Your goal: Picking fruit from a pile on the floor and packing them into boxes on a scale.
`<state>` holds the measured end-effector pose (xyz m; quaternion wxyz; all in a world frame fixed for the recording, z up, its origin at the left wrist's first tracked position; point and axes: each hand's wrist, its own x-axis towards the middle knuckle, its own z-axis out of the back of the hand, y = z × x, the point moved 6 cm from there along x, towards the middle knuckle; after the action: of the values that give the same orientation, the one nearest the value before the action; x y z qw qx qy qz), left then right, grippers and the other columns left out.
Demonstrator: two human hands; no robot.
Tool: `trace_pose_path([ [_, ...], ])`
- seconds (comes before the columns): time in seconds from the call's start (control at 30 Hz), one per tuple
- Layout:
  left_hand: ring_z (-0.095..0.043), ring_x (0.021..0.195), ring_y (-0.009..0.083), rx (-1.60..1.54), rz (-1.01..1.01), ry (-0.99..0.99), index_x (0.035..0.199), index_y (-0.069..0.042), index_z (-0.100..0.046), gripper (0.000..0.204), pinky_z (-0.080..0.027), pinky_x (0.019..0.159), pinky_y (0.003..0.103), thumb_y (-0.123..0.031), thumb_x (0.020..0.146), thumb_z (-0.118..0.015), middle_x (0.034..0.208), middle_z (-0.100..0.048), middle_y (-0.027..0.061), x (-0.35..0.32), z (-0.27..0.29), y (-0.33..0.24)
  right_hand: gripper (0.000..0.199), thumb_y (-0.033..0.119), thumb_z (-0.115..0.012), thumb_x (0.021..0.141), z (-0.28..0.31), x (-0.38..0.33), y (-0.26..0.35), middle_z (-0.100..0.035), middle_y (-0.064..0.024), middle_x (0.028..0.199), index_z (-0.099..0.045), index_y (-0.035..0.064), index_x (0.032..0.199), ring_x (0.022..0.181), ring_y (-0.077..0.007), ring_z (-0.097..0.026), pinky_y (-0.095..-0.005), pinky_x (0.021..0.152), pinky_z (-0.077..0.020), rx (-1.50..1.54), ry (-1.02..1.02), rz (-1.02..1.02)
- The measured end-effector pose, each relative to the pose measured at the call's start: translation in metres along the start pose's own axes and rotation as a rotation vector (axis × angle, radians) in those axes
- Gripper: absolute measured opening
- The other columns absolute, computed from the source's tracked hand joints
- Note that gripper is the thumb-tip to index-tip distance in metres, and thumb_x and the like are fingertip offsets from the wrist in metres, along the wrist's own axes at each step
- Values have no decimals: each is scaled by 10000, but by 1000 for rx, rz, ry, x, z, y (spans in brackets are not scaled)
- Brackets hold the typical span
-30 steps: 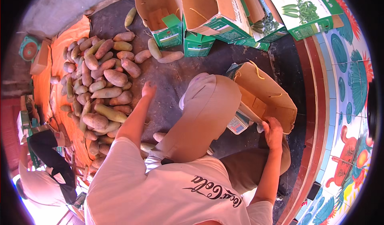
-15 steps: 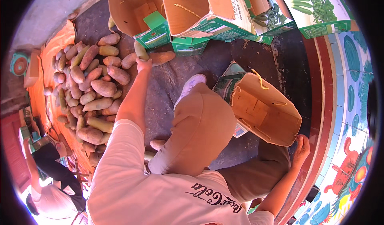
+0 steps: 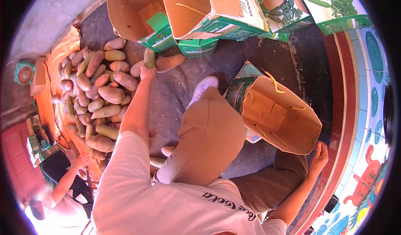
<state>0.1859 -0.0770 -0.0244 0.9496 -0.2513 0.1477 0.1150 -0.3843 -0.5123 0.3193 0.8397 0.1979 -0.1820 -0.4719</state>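
Note:
My left hand [image 3: 148, 72] is closed round the lower end of a green radish [image 3: 149, 58], which points upward at the right edge of a heap of radishes [image 3: 112, 94]. Close by on the dark floor sheet lies a long reddish-brown radish [image 3: 170, 63]. On the right, an open cardboard box [image 3: 280, 114] with a green outside and yellow rope handles leans beside my leg, its opening turned toward me. My right hand [image 3: 320, 154] grips the near right corner of its rim, fingers pinched on the edge.
More open boxes [image 3: 188, 9] stand at the far side, with a printed box [image 3: 336, 5] beyond. A flat device [image 3: 253, 136] shows partly under the tilted box. A tiled step [image 3: 350, 109] borders the right. A co-worker's arm [image 3: 69, 180] reaches at lower left.
The radish in my left hand has turned more upright and shifted slightly. My right hand stays on the box corner. The co-worker's arm has swung toward the heap.

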Motion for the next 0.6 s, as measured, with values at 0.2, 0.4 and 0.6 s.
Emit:
trace_pose_path([
  [0.2,-570,1039,354,-45,-140,141,1323,-106,-340,735,-448,892,395,-240,685,-677,1100,-582,234,-64,17,36,176,159,-543,905,1,-4,12,-601,-92,780,-598,-8,895,708,-158,-566,-274,669,-460,-67,-26,16],
  [0.4,-606,859,232,-264,139,438,1334,-123,-328,729,-512,627,365,-172,704,-690,999,-605,145,-129,4,99,145,133,-571,880,-5,-8,31,-610,-114,802,-601,-6,909,710,-194,-579,-293,667,-462,-71,-68,93],
  [0.6,-560,750,210,-616,383,695,1257,-134,-393,433,-465,496,321,-148,865,-576,989,-548,85,-178,10,132,95,80,-570,860,-9,-18,57,-608,-138,809,-597,-8,884,732,-255,-604,-313,668,-467,-9,-12,168],
])
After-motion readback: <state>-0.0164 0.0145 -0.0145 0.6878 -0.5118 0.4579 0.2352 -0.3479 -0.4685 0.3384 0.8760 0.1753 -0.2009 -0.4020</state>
